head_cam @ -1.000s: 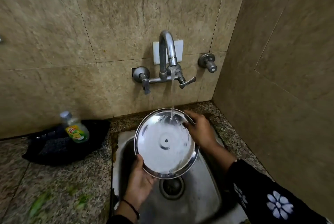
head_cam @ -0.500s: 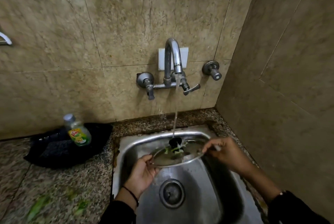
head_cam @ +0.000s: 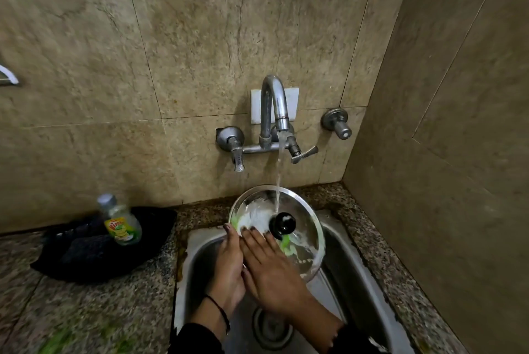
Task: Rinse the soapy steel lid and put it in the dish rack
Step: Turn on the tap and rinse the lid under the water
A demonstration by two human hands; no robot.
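The round steel lid [head_cam: 303,219] is tilted up over the sink, its top side with the black knob [head_cam: 282,225] facing me. White foam and green soap streak its surface. Water from the tap [head_cam: 274,107] runs onto it just above the knob. My left hand [head_cam: 227,268] grips the lid's left rim from behind. My right hand [head_cam: 272,265] lies flat on the lid's lower front face, fingers spread beside the knob. No dish rack is in view.
The steel sink [head_cam: 352,276] has a drain [head_cam: 272,325] below my hands. A dish-soap bottle [head_cam: 121,222] stands on a black cloth [head_cam: 94,250] on the granite counter at left. Tiled walls close the back and right side.
The lid was flipped from its underside, through flat, to knob side facing me. My right hand left the right rim and now presses on the lid's front face.
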